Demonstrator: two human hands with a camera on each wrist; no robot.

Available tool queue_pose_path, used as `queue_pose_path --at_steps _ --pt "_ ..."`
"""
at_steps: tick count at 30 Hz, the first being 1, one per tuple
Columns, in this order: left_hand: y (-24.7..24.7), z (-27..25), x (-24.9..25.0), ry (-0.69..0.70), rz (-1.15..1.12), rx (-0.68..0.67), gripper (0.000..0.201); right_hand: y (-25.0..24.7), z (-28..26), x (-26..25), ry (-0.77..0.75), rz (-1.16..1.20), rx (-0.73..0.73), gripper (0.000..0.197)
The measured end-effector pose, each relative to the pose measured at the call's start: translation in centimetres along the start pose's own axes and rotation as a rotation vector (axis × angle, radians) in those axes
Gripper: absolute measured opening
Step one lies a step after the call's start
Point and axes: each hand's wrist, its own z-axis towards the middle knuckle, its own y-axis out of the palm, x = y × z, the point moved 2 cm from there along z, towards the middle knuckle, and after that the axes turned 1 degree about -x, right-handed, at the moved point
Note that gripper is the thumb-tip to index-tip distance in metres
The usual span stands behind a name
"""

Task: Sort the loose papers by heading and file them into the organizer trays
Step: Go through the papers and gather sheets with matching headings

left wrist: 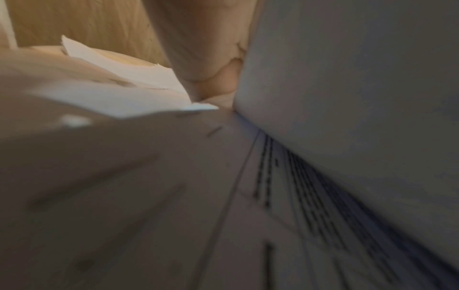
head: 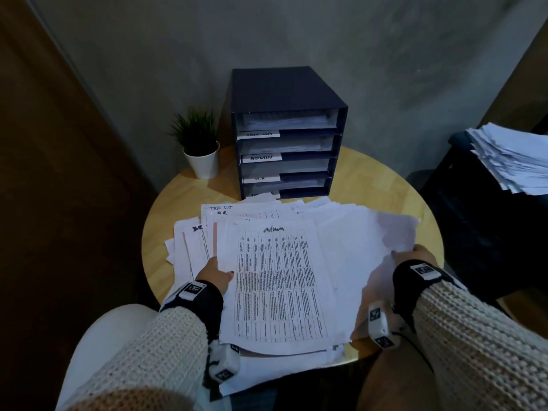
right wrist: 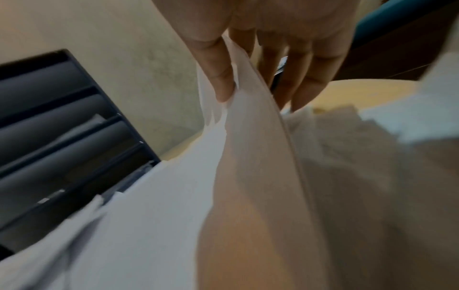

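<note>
Papers (head: 275,280), thin, limp and slippery, sprawl on the table (head: 394,185) at the organizer's (head: 287,134) six o'clock; right hand (head: 415,255) pinches edges, left hand's (head: 215,274) grip pinches the top sheet's margin.

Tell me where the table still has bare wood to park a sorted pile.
Bare round table shows right of the organizer, above the loose papers, and a smaller strip between the potted plant and the papers' left edge. The middle and near side are crowded.
</note>
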Motion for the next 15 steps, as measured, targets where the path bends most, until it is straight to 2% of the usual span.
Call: queue_pose_path --at_steps 3,6,8,12,15 --pt "-0.1 -0.2 0.1 -0.012 -0.014 -0.001 0.062 -1.4 0.2 -2.3 -0.055 0.135 0.164 0.031" --pt "-0.3 0.1 0.1 -0.050 -0.030 -0.007 0.064 -3.7 -0.7 -5.3 -0.188 0.292 0.256 0.032" --pt "-0.4 0.1 0.2 -0.047 -0.032 0.015 0.058 -5.1 -1.9 -7.1 -0.285 0.384 0.316 0.031" --pt "-0.3 0.0 0.2 -0.025 -0.092 0.035 0.049 -6.9 -5.4 -10.8 -0.539 0.434 0.439 0.013" --pt "-0.3 -0.1 0.1 -0.026 -0.135 0.035 0.049 -6.1 -9.2 -13.0 -0.805 0.455 0.383 0.029"
